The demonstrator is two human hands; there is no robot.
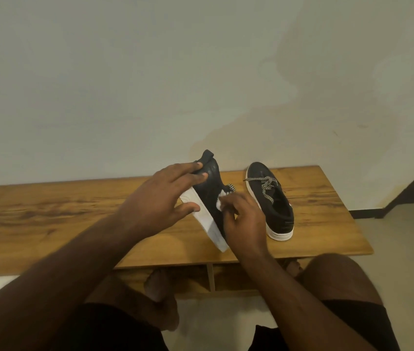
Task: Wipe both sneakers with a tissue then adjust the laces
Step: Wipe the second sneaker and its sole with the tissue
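Left hand [160, 198] grips the black sneaker with white sole [209, 198], tipped on its side mid-bench, while the right hand [244, 221] pinches a crumpled white tissue [220, 200] against its upper. Second black sneaker with checkered laces [271, 198] sits upright just beside, and the long wooden bench [49, 211] has loads of bare room leftward.

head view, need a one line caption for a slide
Left hand tilts one black sneaker while right hand wipes it with tissue; second sneaker waits on the wooden table.
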